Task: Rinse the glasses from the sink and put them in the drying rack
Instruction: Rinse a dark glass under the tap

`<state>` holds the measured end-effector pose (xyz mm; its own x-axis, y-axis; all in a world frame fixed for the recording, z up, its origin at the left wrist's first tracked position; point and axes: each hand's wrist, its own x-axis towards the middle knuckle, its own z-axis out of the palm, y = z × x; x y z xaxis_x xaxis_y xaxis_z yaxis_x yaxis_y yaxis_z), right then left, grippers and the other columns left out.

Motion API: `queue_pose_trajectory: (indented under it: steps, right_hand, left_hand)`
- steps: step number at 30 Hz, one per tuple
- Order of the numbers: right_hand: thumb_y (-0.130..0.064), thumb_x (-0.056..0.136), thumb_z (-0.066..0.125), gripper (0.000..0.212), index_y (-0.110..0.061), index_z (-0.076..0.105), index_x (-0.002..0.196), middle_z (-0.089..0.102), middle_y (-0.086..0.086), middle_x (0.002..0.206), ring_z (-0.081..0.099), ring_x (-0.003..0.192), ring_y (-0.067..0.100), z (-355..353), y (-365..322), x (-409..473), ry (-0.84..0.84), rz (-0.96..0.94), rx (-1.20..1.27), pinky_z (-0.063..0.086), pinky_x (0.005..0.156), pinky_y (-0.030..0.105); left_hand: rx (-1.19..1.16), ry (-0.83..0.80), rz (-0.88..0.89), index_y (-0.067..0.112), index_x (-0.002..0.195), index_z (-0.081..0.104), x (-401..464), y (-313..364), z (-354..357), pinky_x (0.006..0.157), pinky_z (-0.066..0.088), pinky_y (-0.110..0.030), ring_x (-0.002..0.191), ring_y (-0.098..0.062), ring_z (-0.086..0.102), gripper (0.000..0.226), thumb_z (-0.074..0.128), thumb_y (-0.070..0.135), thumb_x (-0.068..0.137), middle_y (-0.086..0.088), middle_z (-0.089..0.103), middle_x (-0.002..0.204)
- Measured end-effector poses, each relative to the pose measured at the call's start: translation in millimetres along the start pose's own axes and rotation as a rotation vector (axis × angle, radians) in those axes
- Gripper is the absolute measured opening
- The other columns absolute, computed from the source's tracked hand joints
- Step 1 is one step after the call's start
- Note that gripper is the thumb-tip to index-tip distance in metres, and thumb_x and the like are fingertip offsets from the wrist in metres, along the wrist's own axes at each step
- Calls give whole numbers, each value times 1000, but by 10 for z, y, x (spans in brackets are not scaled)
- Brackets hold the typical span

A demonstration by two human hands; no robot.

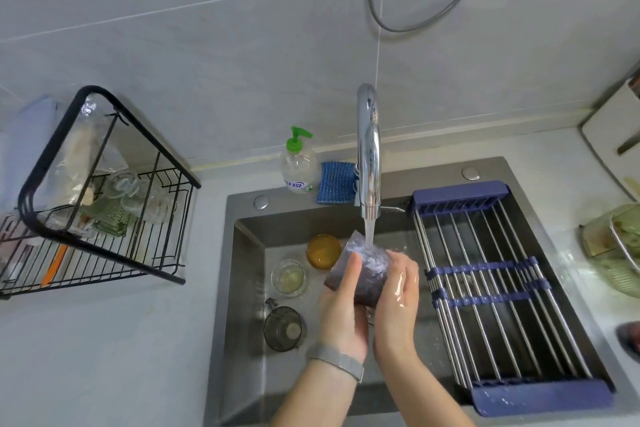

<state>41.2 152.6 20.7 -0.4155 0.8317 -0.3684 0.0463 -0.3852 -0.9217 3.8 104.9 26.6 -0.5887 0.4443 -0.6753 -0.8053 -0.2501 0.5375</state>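
**Purple glass under the running tap**

I hold a dark purple glass (360,270) over the sink (249,253), tipped on its side right below the chrome faucet (369,156). The stream of water (369,230) falls from the faucet onto the glass's upper side and foams white there. My left hand (343,302) grips the glass from the left, fingers curled round its wall with one finger lying straight up along it; a grey mesh watch band (337,360) sits on that wrist. My right hand (398,291) cups the glass from the right, wet and shiny, its fingers wrapped round the far side.

Down in the sink, left of the faucet's stream, stand three more glasses: an amber glass (323,251) nearest the stream, a clear glass (289,277) just beside it toward me, and a smoky grey cup with a handle (284,329) nearest me.

The black wire drying rack (104,218) stands on the table (104,357) well left of the faucet, and it carries a green ribbed glass (110,215) and some clear glasses (145,198). Behind the sink, just left of the faucet, stand a soap bottle with a green pump (298,163) and a blue sponge cloth (336,183). Right of the faucet, a blue-ended roll-up rack of steel bars (491,288) spans the sink.
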Motion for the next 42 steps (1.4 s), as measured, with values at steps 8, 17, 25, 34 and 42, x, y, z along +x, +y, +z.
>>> queue_pose_trajectory:
  steps: [8, 17, 25, 34, 42]
  right_hand:
    - [-27, 106, 28, 40, -19, 64, 89, 65, -2, 89, 63, 91, 17, 2, -330, 234, -194, 181, -369, 48, 87, 38]
    - [-46, 105, 22, 53, -19, 67, 100, 69, 4, 107, 63, 103, 20, 137, -241, 217, -264, 274, -403, 46, 101, 40]
    - [-79, 77, 43, 48, -45, 60, 106, 68, -9, 111, 65, 106, 9, 61, -153, 101, -292, 159, -263, 51, 96, 39]
    - [-48, 67, 82, 57, -10, 71, 108, 76, 9, 98, 73, 93, 25, -33, -151, 161, -226, 306, 55, 58, 85, 43]
    - [-43, 74, 73, 51, -5, 72, 107, 75, 14, 100, 73, 93, 28, -91, -181, 177, -179, 400, 152, 58, 85, 42]
  left_hand:
    - [387, -74, 215, 7, 103, 73, 18, 194, -4, 77, 59, -35, 96, -26, 72, 60, 89, 31, 50, -10, 76, 100]
    - [446, 55, 188, 8, 100, 74, 128, 246, -79, 74, 60, -32, 88, -20, 74, 24, 78, 17, 78, -8, 77, 95]
    - [820, 207, 212, 11, 83, 74, 266, 331, 148, 69, 60, -31, 72, -15, 72, 46, 72, 57, 78, -1, 74, 72]
    - [872, 271, 374, 6, 140, 46, 171, 186, 334, 110, 30, -27, 133, -25, 44, 50, 26, 36, 106, -11, 47, 143]
    - [966, 167, 231, 14, 119, 58, 94, 127, 362, 87, 42, -24, 109, -17, 59, 48, 21, 42, 106, 1, 63, 112]
